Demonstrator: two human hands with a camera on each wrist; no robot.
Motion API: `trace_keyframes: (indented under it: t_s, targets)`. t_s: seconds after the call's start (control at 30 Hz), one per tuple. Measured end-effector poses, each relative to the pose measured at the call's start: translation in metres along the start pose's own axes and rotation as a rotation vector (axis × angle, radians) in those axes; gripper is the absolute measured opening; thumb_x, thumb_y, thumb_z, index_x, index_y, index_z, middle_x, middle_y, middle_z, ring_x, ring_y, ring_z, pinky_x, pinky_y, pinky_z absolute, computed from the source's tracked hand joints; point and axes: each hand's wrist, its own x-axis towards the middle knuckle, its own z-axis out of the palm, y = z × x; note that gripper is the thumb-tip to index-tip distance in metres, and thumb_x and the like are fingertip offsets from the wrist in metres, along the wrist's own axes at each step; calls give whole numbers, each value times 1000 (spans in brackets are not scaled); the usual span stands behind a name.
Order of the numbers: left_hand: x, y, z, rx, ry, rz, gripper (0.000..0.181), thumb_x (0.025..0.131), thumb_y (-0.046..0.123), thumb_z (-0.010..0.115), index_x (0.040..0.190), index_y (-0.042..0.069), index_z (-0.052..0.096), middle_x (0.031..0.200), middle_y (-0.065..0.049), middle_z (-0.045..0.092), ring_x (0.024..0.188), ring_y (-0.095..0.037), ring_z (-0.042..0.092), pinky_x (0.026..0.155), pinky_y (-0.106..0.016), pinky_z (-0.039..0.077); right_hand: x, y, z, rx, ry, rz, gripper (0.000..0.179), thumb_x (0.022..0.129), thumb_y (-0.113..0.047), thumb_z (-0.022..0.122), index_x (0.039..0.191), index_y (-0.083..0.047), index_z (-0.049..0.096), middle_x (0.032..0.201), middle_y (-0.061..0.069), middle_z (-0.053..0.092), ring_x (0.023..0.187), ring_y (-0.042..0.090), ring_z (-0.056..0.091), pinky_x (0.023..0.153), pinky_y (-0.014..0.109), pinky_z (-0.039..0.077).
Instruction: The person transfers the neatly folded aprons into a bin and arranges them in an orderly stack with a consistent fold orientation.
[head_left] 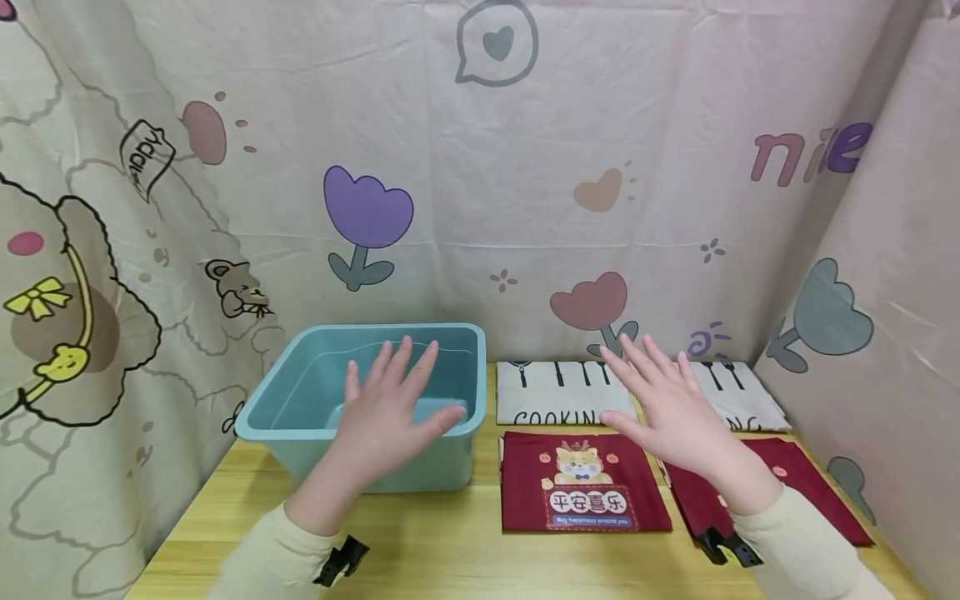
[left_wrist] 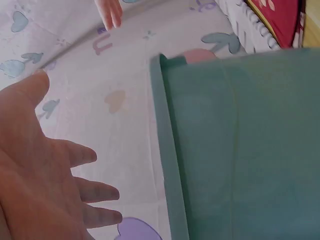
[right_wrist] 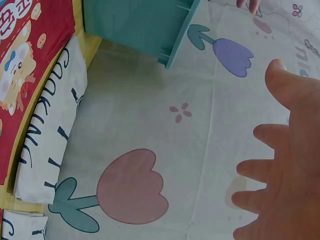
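Tub of teal plastic [head_left: 442, 467], rectangular, left of centre in the head frame. Left hand [head_left: 382, 421] raised before it, fingers spread wide, holding nothing. Right hand [head_left: 670, 408] right of centre, fingers also wide, holding nothing. Folded dark-red cartoon-print cloths [head_left: 525, 483] lower right; folded white cloths printed with black cutlery [head_left: 558, 394] just behind.

Teal bin [head_left: 441, 463], printed red cloths [head_left: 583, 485]
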Motion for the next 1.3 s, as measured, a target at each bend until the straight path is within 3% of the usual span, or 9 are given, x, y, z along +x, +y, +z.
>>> trace_keyframes:
  t_s: [0.33, 0.6, 0.77, 0.97, 1.13, 1.3]
  targets:
    - [2, 25, 10, -55, 81, 65, 87, 88, 69, 55, 157, 21, 32, 159, -13, 29, 147, -37, 18, 111, -69, 3, -8, 8, 1, 27, 109, -58, 78, 89, -44, 70, 155, -17, 36, 158, 18, 31, 146, 41, 19, 115, 62, -1]
    - [3, 41, 27, -226, 171, 145, 80, 90, 59, 59, 154, 17, 37, 157, -8, 35, 145, -31, 27, 115, -61, 12, -14, 16, 10, 90, 173, -56, 74, 91, -37, 71, 153, -16, 39, 156, 17, 34, 145, 40, 24, 118, 56, 6]
    - [2, 50, 38, -321, 212, 173, 76, 90, 51, 64, 152, 14, 40, 154, -4, 41, 142, -26, 34, 115, -54, 22, -17, 19, 16, 141, 189, -32, 73, 90, -31, 72, 153, -15, 39, 155, 16, 37, 143, 41, 27, 115, 61, 16]
    - [0, 61, 56, -453, 273, 189, 71, 87, 39, 72, 149, 15, 47, 148, 2, 48, 135, -20, 43, 106, -54, 38, -21, 22, 24, 209, 200, 18, 71, 90, -27, 74, 151, -12, 42, 151, 19, 41, 141, 43, 31, 108, 66, 24]
    - [-3, 70, 72, -503, 262, 207, 70, 85, 35, 74, 147, 14, 49, 146, 2, 51, 133, -18, 46, 105, -51, 40, -27, 27, 35, 238, 212, 57, 70, 91, -27, 72, 152, -15, 41, 149, 19, 44, 137, 47, 34, 103, 71, 28]
    - [-7, 79, 86, -517, 215, 172, 69, 85, 35, 74, 147, 14, 49, 144, -1, 52, 133, -20, 47, 101, -51, 45, -32, 33, 48, 270, 183, 125, 70, 92, -29, 71, 153, -17, 39, 149, 23, 43, 135, 49, 35, 98, 75, 30]
